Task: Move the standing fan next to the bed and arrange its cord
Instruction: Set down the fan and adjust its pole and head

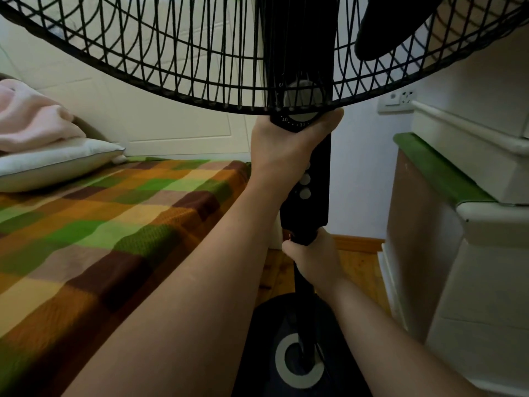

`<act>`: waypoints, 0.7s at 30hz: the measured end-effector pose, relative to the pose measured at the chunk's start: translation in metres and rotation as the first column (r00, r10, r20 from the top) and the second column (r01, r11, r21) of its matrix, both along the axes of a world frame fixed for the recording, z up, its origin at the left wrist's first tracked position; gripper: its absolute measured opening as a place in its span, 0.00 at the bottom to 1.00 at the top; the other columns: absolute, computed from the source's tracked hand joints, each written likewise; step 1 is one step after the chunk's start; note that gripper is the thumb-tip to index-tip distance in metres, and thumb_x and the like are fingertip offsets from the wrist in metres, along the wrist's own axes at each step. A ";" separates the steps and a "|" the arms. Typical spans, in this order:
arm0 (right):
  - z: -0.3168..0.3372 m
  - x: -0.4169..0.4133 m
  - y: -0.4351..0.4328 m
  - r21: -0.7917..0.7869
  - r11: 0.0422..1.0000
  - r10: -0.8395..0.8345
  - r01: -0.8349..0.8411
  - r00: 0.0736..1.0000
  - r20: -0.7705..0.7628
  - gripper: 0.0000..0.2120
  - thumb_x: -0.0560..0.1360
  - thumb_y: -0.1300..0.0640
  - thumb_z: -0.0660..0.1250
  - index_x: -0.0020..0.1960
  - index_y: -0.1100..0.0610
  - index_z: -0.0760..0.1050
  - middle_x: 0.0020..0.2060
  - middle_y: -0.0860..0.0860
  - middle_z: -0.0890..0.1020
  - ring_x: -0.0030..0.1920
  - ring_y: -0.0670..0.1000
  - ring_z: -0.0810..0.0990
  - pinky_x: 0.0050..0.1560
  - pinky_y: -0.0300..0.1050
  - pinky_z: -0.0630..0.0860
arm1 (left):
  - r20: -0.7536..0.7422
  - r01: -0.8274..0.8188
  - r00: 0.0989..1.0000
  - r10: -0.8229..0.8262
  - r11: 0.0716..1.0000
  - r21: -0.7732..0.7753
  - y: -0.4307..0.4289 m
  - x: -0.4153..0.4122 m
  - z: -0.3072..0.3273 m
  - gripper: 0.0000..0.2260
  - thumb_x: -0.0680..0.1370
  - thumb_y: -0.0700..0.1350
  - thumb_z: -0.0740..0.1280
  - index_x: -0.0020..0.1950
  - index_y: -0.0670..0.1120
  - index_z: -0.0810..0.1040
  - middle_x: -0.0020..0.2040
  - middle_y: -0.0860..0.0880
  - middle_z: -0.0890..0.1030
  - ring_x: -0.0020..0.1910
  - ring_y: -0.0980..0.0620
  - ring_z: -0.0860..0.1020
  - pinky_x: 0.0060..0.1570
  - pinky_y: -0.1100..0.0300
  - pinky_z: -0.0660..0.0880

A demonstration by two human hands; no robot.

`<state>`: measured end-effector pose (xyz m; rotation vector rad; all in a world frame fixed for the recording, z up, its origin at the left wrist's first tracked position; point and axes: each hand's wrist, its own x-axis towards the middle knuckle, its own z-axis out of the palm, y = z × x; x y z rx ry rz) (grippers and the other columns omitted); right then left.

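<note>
Two bare forearms reach in from 6 o'clock, the nearest things to the camera. The left hand (283,147) is wrapped tightly around the top of the control column (307,193) of the standing fan (171,53), fingers curled over the timer dial (303,103) just under the wire guard. The right hand (312,253) is closed around the pole directly below the column's lower end, at about 5 o'clock from the left hand.

The fan stands upright at the centre of the view. Its black guard fills the 12 o'clock half, and one dark blade (386,27) shows through the wires at 1 o'clock. Its round base (300,359) sits on the wooden floor (363,270) at 6 o'clock, just beside the bed (114,213).

The bed, under a green, orange and brown checked cover, spreads toward 9 o'clock. A white pillow (57,164) with pink bedding (31,118) on top lies at 10 o'clock. A wall socket (396,98) sits at 2 o'clock, above a pale cabinet (472,253) with a green-topped edge at 3 o'clock. No cord can be made out.
</note>
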<state>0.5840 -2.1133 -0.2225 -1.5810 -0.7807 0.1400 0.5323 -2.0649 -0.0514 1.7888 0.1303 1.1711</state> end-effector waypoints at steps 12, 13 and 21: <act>0.007 -0.001 -0.010 -0.022 0.997 0.076 -0.077 0.996 -0.051 0.08 0.71 0.59 0.73 0.43 0.51 0.75 0.34 0.46 0.78 0.34 0.46 0.76 0.35 0.36 0.71 | -0.021 0.002 1.000 -0.003 0.999 -0.045 0.002 0.002 -0.001 0.14 0.69 0.52 0.80 0.50 0.52 0.81 0.45 0.53 0.84 0.45 0.56 0.84 0.42 0.63 0.82; 0.013 0.005 -0.014 -0.108 0.980 0.156 -0.168 0.982 -0.110 0.11 0.70 0.55 0.75 0.47 0.44 0.76 0.41 0.43 0.80 0.41 0.44 0.77 0.39 0.37 0.72 | -0.028 0.001 1.000 -0.002 0.999 -0.038 0.002 0.002 0.000 0.15 0.69 0.53 0.80 0.51 0.52 0.81 0.45 0.54 0.84 0.45 0.56 0.84 0.42 0.63 0.82; 0.012 0.009 -0.015 -0.133 0.973 0.161 -0.187 0.970 -0.183 0.10 0.69 0.63 0.71 0.43 0.67 0.71 0.34 0.54 0.75 0.32 0.45 0.73 0.37 0.43 0.69 | -0.043 -0.012 0.999 0.009 0.997 -0.072 0.001 0.003 0.000 0.19 0.69 0.53 0.80 0.55 0.47 0.81 0.48 0.49 0.84 0.47 0.52 0.84 0.47 0.54 0.84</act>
